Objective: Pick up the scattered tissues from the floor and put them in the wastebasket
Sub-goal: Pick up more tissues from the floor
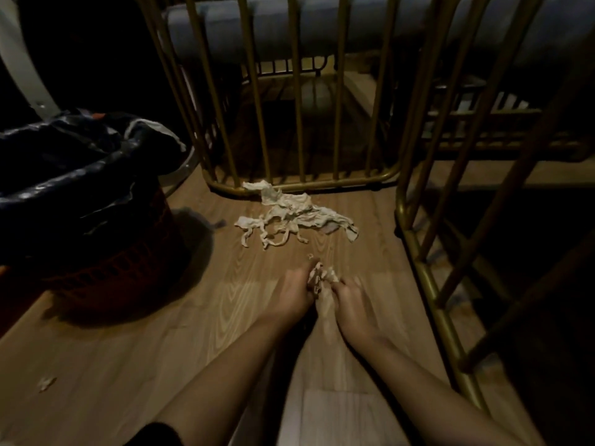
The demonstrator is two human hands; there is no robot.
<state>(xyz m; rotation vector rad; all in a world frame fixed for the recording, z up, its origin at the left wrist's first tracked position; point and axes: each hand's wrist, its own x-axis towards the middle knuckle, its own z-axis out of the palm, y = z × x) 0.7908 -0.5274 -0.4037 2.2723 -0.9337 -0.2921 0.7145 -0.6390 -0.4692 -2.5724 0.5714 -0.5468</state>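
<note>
My left hand (294, 292) and my right hand (349, 300) meet low over the wooden floor, both closed on a small wad of crumpled tissue (322, 278) held between them. A larger pile of torn white tissues (296, 214) lies on the floor a little farther ahead, against the foot of a gold metal frame. One small tissue scrap (46, 383) lies at the near left. The wastebasket (106, 252), dark red and lined with a black plastic bag, stands at the left, apart from both hands.
A gold metal frame with upright bars (289, 185) stands behind the tissue pile. A second gold frame (428, 278) runs along the right side. The wooden floor (161, 333) lies between the basket and the right frame. A tiny tissue bit (310, 256) lies ahead of my fingers.
</note>
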